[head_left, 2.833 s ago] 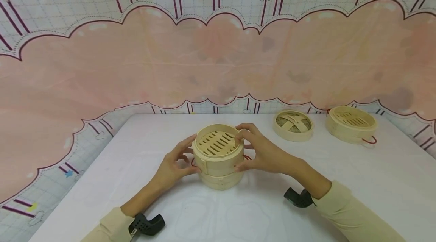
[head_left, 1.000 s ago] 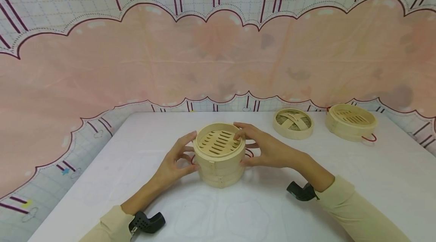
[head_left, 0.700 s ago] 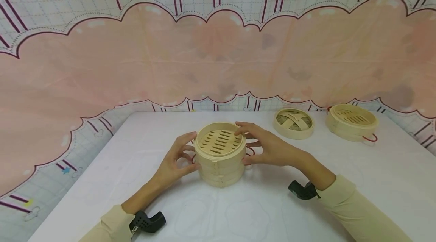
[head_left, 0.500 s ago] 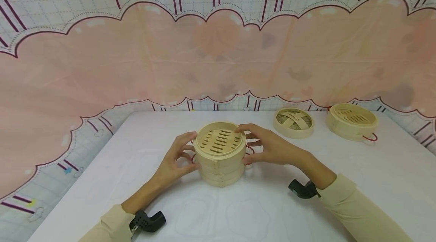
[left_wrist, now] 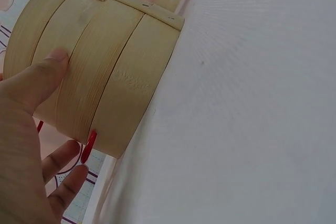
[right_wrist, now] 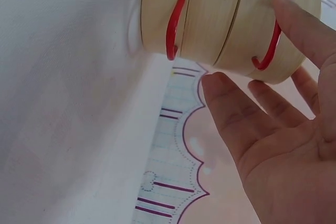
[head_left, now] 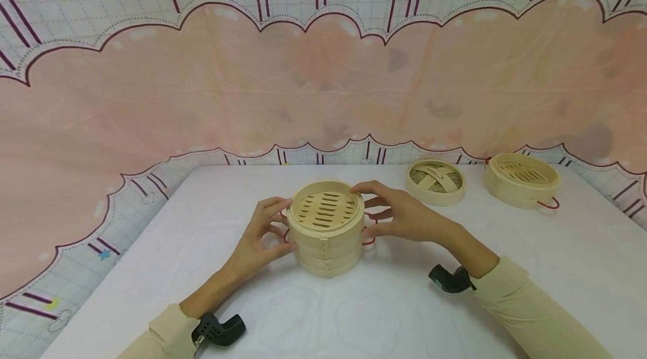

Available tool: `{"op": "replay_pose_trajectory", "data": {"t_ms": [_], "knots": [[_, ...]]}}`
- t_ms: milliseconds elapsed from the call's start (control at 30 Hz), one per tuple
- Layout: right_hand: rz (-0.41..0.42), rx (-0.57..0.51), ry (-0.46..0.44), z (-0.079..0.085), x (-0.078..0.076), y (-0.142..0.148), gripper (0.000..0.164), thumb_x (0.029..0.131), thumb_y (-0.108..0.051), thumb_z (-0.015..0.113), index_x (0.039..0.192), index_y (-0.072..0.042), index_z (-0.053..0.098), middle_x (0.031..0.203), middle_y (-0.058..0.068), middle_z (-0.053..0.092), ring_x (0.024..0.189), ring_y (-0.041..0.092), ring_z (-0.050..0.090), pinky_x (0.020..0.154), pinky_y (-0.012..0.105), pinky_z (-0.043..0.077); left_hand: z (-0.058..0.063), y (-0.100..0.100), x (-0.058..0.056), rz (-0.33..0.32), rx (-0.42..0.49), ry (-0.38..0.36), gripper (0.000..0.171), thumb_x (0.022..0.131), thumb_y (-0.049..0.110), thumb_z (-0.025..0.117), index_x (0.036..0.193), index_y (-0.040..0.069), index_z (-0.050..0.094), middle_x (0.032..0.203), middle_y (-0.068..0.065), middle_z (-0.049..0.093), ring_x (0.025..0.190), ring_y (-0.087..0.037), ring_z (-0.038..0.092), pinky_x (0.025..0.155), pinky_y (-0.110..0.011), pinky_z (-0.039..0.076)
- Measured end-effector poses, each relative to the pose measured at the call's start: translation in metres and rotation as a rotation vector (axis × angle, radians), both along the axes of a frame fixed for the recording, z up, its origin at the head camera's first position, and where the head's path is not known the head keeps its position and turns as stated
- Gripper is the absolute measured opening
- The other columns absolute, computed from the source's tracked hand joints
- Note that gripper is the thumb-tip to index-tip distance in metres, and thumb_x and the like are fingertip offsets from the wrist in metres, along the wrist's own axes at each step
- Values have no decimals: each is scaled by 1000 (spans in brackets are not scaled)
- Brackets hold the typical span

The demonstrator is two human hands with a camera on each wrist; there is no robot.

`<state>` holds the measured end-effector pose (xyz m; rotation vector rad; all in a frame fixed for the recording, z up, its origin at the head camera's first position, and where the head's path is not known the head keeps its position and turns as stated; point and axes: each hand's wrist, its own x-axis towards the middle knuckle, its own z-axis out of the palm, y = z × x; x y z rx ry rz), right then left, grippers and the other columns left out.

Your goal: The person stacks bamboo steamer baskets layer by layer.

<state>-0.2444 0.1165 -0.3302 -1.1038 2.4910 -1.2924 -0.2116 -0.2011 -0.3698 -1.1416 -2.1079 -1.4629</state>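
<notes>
Two round bamboo steamer baskets [head_left: 326, 249] stand stacked on the white table, slatted base facing up on the top one. My left hand [head_left: 258, 232] holds the upper basket from the left, thumb on its front wall in the left wrist view and the other fingers round the far side. On the right, my right hand [head_left: 399, 213] grips the same basket, index finger at the rim and thumb on the wall near a red handle [right_wrist: 270, 48]. A second red handle [right_wrist: 175, 30] shows on the lower basket, roughly in line with it.
At the back right lies a round bamboo steamer lid [head_left: 436, 193] with a woven top. Beside it, farther right, sits another steamer basket [head_left: 520, 193] with red handles. A patterned cloth [head_left: 323, 89] hangs behind the white table [head_left: 151, 286].
The upper basket has turned, its front seam shifting right to above the lower basket's seam. It now sits evenly on the lower one. My right hand has shifted slightly with it.
</notes>
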Motion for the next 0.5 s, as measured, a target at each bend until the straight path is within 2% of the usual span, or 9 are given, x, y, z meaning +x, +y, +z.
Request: {"op": "replay_pose_trajectory", "data": {"t_ms": [500], "knots": [[26,-40,-26,0,-1,1,74,77,-25,81,140,-25,42,141,-6,45,118,17,54,85,28,51,1,-1,-1,12,-11,-13,78,66,-17,77,135,-8,40,130,-23,34,100,-20,50,67,-39,51]]}}
